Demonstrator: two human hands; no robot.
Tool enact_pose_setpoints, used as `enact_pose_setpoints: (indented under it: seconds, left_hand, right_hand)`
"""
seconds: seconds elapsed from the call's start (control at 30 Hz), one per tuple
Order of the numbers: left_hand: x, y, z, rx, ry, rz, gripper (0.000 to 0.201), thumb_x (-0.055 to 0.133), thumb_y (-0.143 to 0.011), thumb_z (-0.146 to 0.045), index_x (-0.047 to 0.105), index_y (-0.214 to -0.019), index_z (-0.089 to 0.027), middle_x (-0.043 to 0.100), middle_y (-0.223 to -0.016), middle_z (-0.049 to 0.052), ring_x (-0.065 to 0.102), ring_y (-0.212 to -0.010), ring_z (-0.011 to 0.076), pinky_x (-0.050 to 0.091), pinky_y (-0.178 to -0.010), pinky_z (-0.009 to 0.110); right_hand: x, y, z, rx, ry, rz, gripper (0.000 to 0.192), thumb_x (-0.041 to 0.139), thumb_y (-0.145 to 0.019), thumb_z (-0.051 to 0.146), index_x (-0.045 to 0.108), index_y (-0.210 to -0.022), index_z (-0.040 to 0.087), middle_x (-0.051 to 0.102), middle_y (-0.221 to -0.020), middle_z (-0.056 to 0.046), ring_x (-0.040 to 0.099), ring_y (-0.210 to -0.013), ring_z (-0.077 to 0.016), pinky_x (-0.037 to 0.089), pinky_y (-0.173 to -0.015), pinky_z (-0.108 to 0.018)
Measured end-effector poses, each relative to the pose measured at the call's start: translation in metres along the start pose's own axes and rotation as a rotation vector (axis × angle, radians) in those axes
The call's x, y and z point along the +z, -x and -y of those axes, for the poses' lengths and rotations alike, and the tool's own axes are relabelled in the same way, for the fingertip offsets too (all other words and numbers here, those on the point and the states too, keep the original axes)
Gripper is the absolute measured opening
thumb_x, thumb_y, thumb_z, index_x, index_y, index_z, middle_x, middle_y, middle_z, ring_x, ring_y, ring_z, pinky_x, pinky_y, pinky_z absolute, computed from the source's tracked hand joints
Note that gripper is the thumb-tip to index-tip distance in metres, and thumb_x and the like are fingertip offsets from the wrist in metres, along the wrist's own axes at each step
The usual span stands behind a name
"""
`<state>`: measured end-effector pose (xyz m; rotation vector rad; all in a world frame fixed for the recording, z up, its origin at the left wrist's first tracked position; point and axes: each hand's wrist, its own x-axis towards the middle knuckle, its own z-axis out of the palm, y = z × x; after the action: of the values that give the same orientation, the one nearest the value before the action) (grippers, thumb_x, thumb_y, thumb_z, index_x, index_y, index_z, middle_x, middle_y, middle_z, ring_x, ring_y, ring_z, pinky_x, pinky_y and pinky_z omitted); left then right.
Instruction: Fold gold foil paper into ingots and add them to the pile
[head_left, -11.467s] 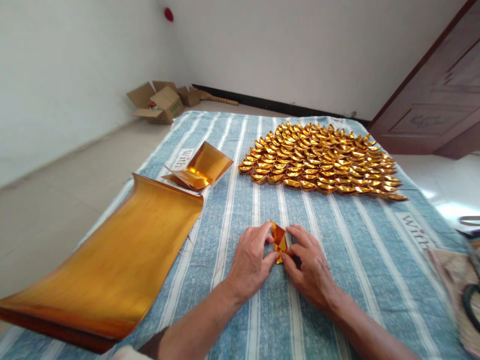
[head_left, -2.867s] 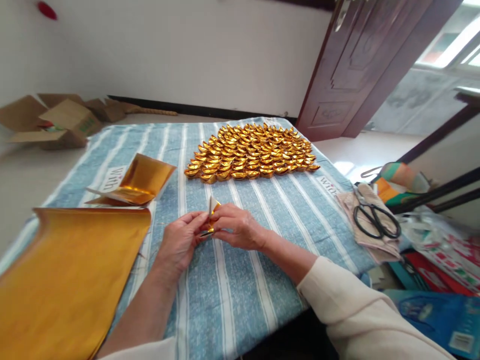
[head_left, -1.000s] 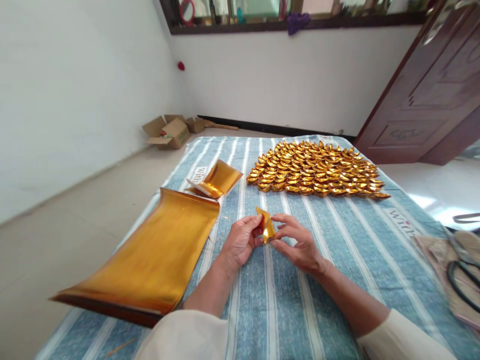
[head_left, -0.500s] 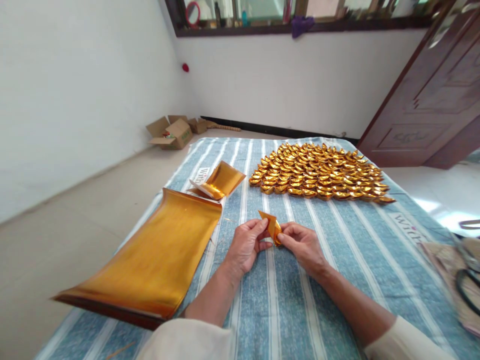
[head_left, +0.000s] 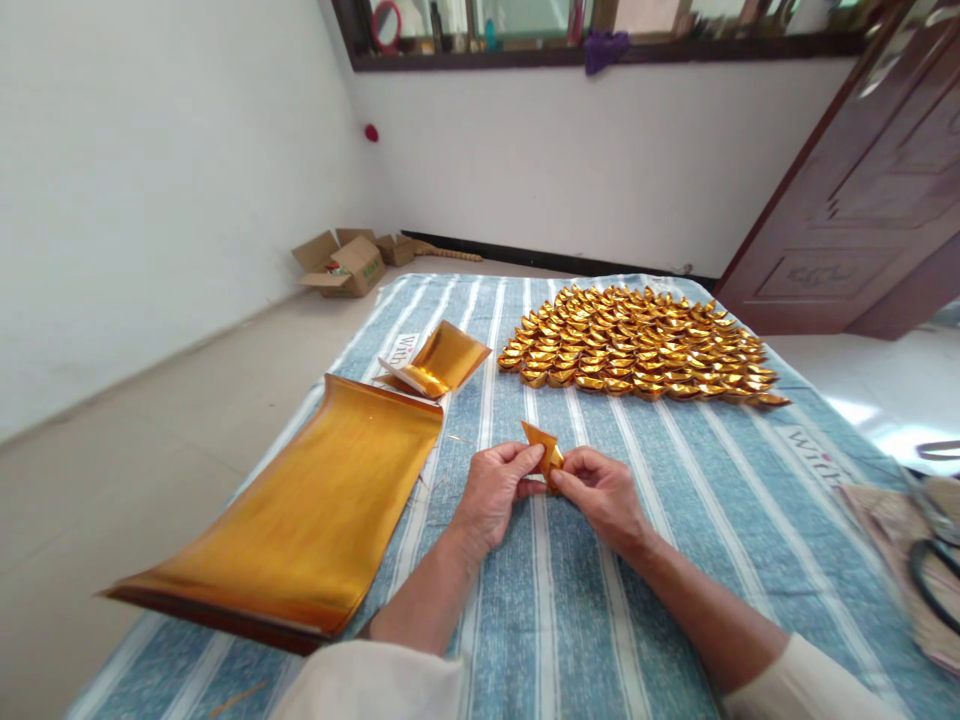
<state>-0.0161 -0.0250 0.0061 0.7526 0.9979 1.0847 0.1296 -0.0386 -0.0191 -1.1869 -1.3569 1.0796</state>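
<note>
A small piece of folded gold foil paper [head_left: 540, 436] is held between both hands above the striped cloth [head_left: 517, 600]. My left hand [head_left: 495, 487] pinches its left side between thumb and fingers. On the right, my right hand [head_left: 602, 490] grips the lower right part, its thumb pressed on the foil. Fingers hide much of the lower folds. Large gold foil sheets [head_left: 307, 510] lie to the left of my left arm. Beyond them rests a smaller stack of gold foil sheets [head_left: 452, 356], one end curled up.
Rows of folded gold foil ingots [head_left: 637, 345] cover the far right of the table. Scissors [head_left: 934, 575] lie on a beige cloth at the right edge. An open cardboard box [head_left: 349, 268] sits on the floor, and a brown door [head_left: 832, 200] stands beyond.
My left thumb has slid slightly right over the folded foil, and my right thumb has shifted slightly left and down. The rest of the table looks the same.
</note>
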Motion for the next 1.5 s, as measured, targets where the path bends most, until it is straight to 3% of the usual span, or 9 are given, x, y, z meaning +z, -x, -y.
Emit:
enact_pose_setpoints:
  seconds: [0.47,0.7,0.8,0.93,1.07,1.23,1.5]
  left_hand:
    - [0.0,0.001,0.001,-0.057,-0.026,-0.028,0.024,0.08,-0.058,-0.023,0.071,-0.075,-0.011,0.071,-0.077,0.006,0.064,-0.067,0.0133,0.051,-0.061,0.022]
    - [0.001,0.003,0.002,-0.059,-0.022,-0.006,0.02,0.08,-0.057,-0.022,0.068,-0.07,-0.011,0.07,-0.071,0.004,0.064,-0.062,0.0139,0.051,-0.06,0.024]
    - [0.002,0.005,0.001,0.048,-0.124,-0.01,0.015,0.077,-0.062,-0.023,0.069,-0.069,-0.012,0.069,-0.07,0.004,0.063,-0.064,0.015,0.052,-0.062,0.026]
    - [0.003,0.009,0.001,0.435,-0.446,-0.031,0.005,0.07,-0.072,-0.021,0.071,-0.071,-0.017,0.07,-0.083,0.006,0.064,-0.078,0.0183,0.052,-0.072,0.028]
    - [-0.001,0.007,0.005,0.745,-0.699,0.026,0.011,0.061,-0.081,-0.018,0.069,-0.074,-0.021,0.069,-0.088,0.007,0.064,-0.086,0.0191,0.051,-0.08,0.031]
    - [-0.007,-0.001,0.016,0.853,-0.876,0.101,0.014,0.053,-0.087,-0.016,0.066,-0.083,-0.02,0.067,-0.095,0.009,0.063,-0.092,0.0181,0.051,-0.084,0.031]
    - [-0.009,-0.009,0.027,0.903,-1.086,0.199,0.024,0.039,-0.094,-0.016,0.063,-0.089,-0.016,0.064,-0.101,0.012,0.06,-0.099,0.0188,0.05,-0.088,0.031]
  right_hand:
    - [0.0,0.002,-0.01,0.023,0.013,0.056,0.017,0.068,-0.075,0.034,0.06,-0.073,0.02,0.056,-0.057,0.004,0.051,-0.053,-0.0115,0.042,-0.052,-0.024]
    - [-0.002,0.002,-0.009,0.08,0.032,0.071,0.025,0.069,-0.074,0.034,0.055,-0.09,0.021,0.055,-0.052,0.008,0.049,-0.044,-0.0105,0.041,-0.047,-0.023]
    - [-0.005,0.001,-0.008,0.013,0.076,0.102,0.02,0.066,-0.078,0.036,0.06,-0.088,0.02,0.06,-0.058,0.004,0.053,-0.048,-0.0112,0.043,-0.048,-0.023]
    - [-0.01,-0.003,-0.008,-0.118,0.164,0.045,0.02,0.066,-0.078,0.036,0.064,-0.09,0.019,0.065,-0.066,0.0,0.058,-0.056,-0.013,0.046,-0.053,-0.025]
    - [-0.017,-0.006,-0.008,-0.303,0.267,-0.032,0.021,0.065,-0.079,0.032,0.065,-0.097,0.02,0.068,-0.08,-0.003,0.061,-0.063,-0.0146,0.052,-0.059,-0.028]
    - [-0.023,-0.007,-0.004,-0.576,0.437,0.04,0.017,0.058,-0.084,0.019,0.067,-0.098,0.022,0.068,-0.089,-0.005,0.064,-0.08,-0.0168,0.053,-0.072,-0.031]
    - [-0.028,-0.007,-0.006,-0.724,0.71,0.131,0.026,0.043,-0.093,0.015,0.068,-0.087,0.019,0.067,-0.086,-0.008,0.061,-0.079,-0.0165,0.05,-0.071,-0.029]
